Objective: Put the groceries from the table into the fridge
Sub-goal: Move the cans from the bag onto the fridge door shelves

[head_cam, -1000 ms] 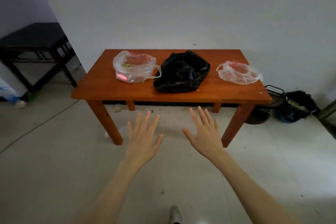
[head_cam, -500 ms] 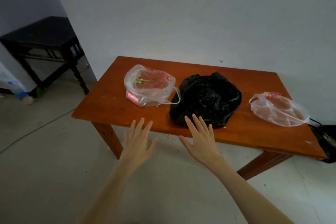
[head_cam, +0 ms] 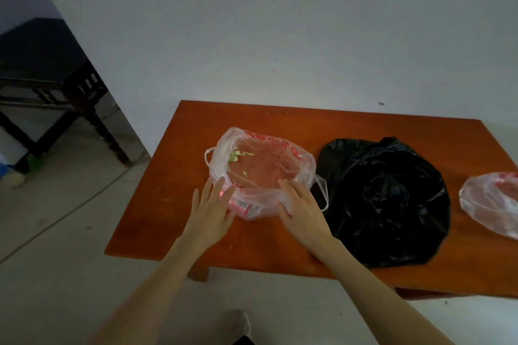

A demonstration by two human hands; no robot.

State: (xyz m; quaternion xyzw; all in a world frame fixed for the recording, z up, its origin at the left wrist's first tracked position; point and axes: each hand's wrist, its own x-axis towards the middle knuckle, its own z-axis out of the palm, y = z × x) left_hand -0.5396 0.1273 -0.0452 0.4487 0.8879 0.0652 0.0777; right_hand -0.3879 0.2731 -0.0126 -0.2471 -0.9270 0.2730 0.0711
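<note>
Though red-printed, clear bag [head_cam: 263, 173] – between open hands [head_cam: 211, 211] – bears unreadable lettering.

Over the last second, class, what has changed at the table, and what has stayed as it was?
The person has stepped up to the table. Both hands have travelled forward from above the floor: the left hand and right hand, fingers straight, now reach the near side of the left clear bag; nothing is gripped yet. All three bags, including the black bag and right clear bag, lie where they were.
</note>
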